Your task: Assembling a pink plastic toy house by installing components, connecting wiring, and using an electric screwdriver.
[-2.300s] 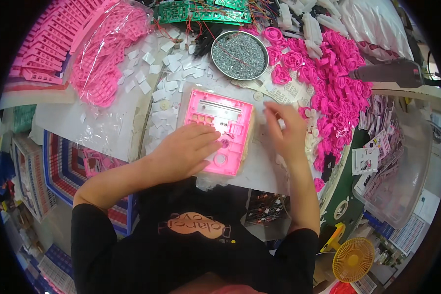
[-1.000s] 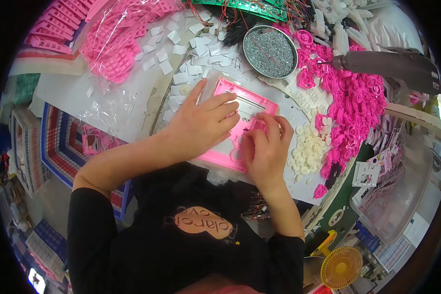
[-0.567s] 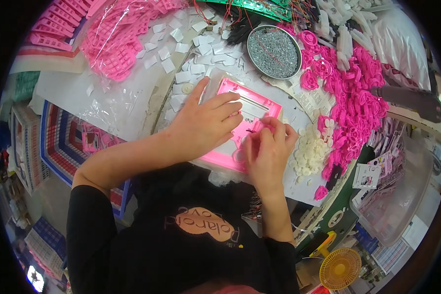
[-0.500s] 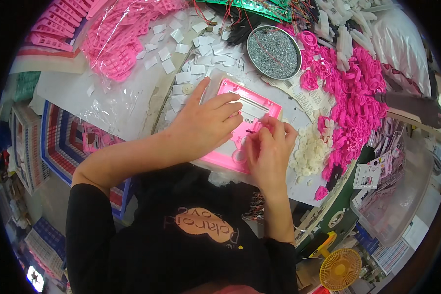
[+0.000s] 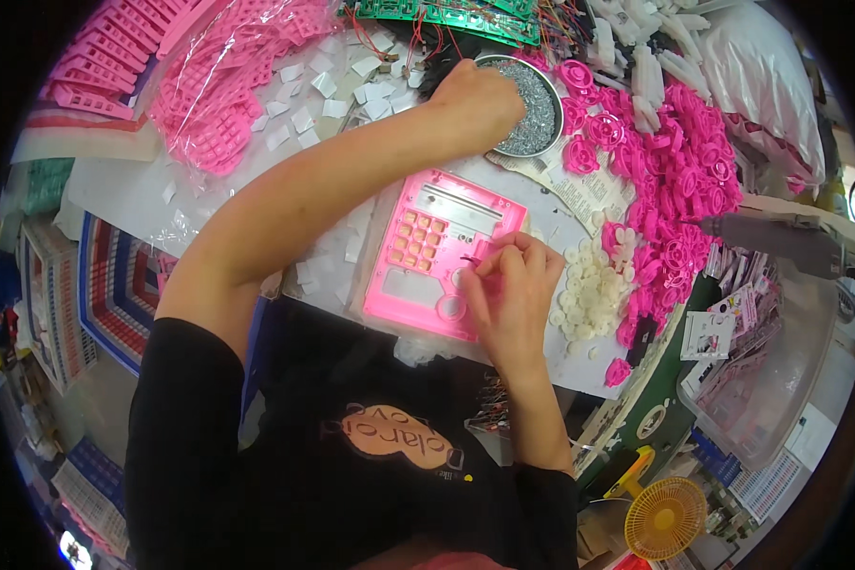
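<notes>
A pink plastic casing (image 5: 404, 309) with a grid of square holes, a long slot and a round ring lies tilted on the table before me. My left hand (image 5: 480, 103) is at the left side of a round metal bowl (image 5: 560, 119) of small silvery screws (image 5: 540, 103). Its fingers curl down at the screws, and the fingertips are hidden. Over the casing's right edge, my right hand (image 5: 511, 285) has thumb and fingers pinched together. A small dark bit shows by those fingertips; whether they grip it is unclear.
Pink ring-shaped parts (image 5: 679, 180) heap at the right, with whitish discs (image 5: 587, 294) nearer me. A dark grey tool (image 5: 779, 242) juts in from the right. White squares (image 5: 302, 121), bagged pink grids (image 5: 209, 104) and green boards with wires (image 5: 427, 11) lie farther off.
My left hand has left the casing and reached forward to the bowl of screws, uncovering the casing's square holes. My right hand stays pinched at the casing's right side.
</notes>
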`<state>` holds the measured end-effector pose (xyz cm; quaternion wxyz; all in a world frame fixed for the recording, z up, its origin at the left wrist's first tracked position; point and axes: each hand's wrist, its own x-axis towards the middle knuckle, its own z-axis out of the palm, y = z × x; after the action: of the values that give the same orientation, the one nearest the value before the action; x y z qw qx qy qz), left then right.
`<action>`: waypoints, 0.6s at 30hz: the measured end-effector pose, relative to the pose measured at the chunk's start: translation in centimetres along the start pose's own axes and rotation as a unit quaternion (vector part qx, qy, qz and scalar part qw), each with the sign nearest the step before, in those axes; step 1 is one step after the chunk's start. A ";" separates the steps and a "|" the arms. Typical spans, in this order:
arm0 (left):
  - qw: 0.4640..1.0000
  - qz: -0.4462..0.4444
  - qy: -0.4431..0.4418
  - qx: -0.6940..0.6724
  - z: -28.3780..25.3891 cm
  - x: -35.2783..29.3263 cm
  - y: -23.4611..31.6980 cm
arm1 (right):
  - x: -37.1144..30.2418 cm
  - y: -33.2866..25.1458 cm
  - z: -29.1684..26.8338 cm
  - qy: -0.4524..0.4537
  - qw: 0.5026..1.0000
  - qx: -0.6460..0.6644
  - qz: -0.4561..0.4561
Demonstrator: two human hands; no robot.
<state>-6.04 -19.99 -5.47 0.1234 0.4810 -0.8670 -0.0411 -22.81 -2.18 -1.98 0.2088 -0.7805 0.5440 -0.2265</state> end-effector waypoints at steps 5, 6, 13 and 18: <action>1.000 -0.027 -0.003 0.004 0.1 -0.4 -0.3 | 2.0 3.2 -5.9 0.217 0.970 0.048 -0.094; 0.999 -0.021 0.030 -0.002 0.2 -0.2 -0.2 | 3.4 4.9 -7.2 0.394 0.911 0.088 -0.086; 1.000 -0.001 0.016 0.027 -0.4 0.1 -0.5 | 12.8 2.3 -12.8 0.086 0.874 0.466 -0.102; 0.906 0.014 0.096 -0.413 -3.7 -7.0 3.0 | 11.7 2.6 -11.6 -0.069 0.829 0.534 -0.150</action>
<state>-4.02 -12.35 -2.59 0.3945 0.3764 -0.7630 -0.3472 -27.90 -14.94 7.41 0.5933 -0.6328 0.1986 -0.4562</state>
